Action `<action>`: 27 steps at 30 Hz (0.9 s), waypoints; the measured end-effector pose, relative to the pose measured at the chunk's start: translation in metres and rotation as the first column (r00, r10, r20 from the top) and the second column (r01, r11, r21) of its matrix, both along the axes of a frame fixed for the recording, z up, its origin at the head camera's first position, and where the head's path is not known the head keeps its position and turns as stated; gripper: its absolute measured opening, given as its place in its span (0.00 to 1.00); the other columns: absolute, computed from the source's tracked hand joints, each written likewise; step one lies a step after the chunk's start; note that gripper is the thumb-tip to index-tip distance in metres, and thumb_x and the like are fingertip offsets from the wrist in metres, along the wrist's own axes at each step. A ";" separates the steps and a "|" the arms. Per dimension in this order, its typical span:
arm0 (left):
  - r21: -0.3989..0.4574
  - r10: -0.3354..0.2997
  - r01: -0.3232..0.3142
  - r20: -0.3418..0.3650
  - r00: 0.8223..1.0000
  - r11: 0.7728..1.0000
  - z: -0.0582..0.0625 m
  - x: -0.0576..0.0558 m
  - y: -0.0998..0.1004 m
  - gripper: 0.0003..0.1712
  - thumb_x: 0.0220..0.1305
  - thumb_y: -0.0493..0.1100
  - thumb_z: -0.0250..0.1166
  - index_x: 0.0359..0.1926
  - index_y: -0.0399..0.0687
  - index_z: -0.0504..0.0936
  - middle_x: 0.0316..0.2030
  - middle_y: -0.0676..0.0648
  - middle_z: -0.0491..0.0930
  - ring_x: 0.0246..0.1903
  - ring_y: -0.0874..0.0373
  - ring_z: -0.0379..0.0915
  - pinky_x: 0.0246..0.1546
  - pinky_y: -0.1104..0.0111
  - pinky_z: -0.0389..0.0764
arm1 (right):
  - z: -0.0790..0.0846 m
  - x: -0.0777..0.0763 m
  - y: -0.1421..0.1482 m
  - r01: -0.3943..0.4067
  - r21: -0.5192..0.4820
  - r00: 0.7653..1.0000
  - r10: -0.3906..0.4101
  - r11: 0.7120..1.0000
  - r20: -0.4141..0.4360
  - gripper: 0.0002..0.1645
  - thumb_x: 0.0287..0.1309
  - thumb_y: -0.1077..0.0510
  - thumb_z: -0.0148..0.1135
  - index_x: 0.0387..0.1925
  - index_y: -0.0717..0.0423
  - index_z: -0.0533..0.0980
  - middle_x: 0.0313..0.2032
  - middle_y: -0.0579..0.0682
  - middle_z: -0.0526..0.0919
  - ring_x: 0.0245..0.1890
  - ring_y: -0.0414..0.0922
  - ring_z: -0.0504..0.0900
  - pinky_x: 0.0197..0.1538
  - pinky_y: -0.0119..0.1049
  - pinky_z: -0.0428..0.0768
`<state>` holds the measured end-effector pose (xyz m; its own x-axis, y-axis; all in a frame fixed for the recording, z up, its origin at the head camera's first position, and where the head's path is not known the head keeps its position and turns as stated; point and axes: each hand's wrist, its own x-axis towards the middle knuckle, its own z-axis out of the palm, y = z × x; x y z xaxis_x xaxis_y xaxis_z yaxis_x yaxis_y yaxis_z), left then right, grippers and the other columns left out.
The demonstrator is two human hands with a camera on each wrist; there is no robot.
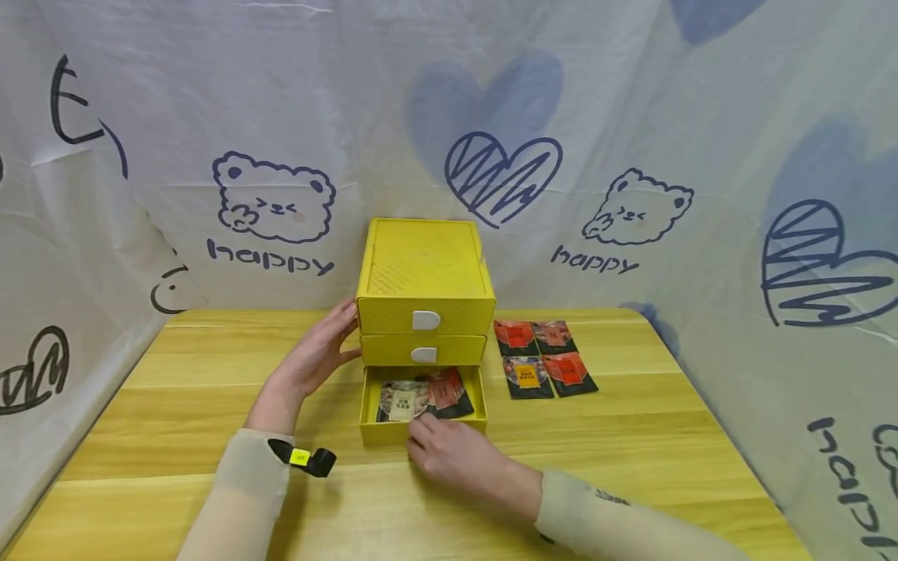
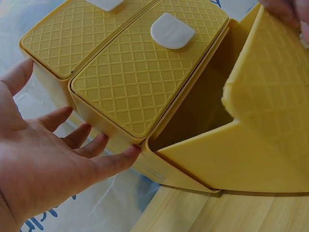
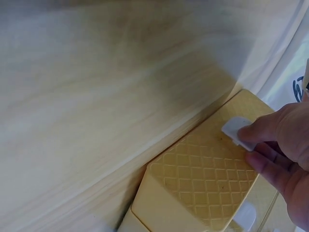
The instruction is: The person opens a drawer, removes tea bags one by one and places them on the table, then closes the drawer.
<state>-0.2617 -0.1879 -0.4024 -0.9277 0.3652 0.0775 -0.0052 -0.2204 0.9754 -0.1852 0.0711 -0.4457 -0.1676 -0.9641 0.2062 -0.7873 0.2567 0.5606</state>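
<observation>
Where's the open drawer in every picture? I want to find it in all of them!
Head view: the open drawer is just below the middle, at the bottom of the yellow box.
Left wrist view: it sticks out on the right side.
Right wrist view: its front is at the lower right, its white handle pinched.
Shared landmark: the right hand at that drawer's front, only partly showing in the left wrist view.
</observation>
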 end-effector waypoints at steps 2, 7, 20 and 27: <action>-0.001 0.000 0.000 -0.001 1.000 1.000 0.000 0.000 0.000 0.30 0.70 0.54 0.43 0.70 0.60 0.48 0.69 0.50 0.45 0.64 0.58 0.40 0.59 0.37 0.46 | 0.000 0.002 0.000 -0.004 -0.007 1.000 0.004 1.000 0.003 0.11 0.55 0.66 0.55 0.39 0.54 0.78 0.34 0.48 0.72 0.33 0.41 0.67 0.32 0.21 0.73; -0.001 -0.004 0.004 -0.004 1.000 1.000 -0.001 0.000 0.000 0.30 0.70 0.55 0.43 0.70 0.62 0.48 0.69 0.50 0.45 0.64 0.58 0.40 0.59 0.37 0.46 | 0.001 0.009 0.001 0.001 -0.013 0.999 -0.001 1.000 0.033 0.12 0.55 0.65 0.56 0.41 0.55 0.79 0.34 0.48 0.73 0.34 0.41 0.68 0.33 0.21 0.74; -0.013 0.004 -0.004 -0.004 1.000 1.000 0.000 0.000 0.000 0.30 0.69 0.55 0.43 0.69 0.64 0.49 0.69 0.51 0.45 0.64 0.57 0.40 0.59 0.37 0.46 | 0.002 0.021 0.003 -0.035 -0.035 0.999 0.036 0.999 0.030 0.18 0.59 0.68 0.43 0.40 0.54 0.79 0.34 0.47 0.73 0.33 0.41 0.69 0.32 0.20 0.74; -0.003 -0.004 0.004 -0.009 1.000 1.000 -0.001 -0.001 0.000 0.29 0.70 0.55 0.42 0.69 0.64 0.50 0.69 0.51 0.45 0.65 0.56 0.38 0.59 0.37 0.46 | -0.001 0.019 0.005 -0.063 -0.064 0.997 0.065 0.996 0.038 0.26 0.62 0.69 0.32 0.40 0.54 0.79 0.34 0.46 0.75 0.33 0.40 0.70 0.33 0.19 0.74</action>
<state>-0.2623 -0.1876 -0.4035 -0.9257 0.3689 0.0842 0.0023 -0.2171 0.9761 -0.1664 0.0759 -0.4472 -0.1152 -0.9584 0.2612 -0.8246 0.2388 0.5128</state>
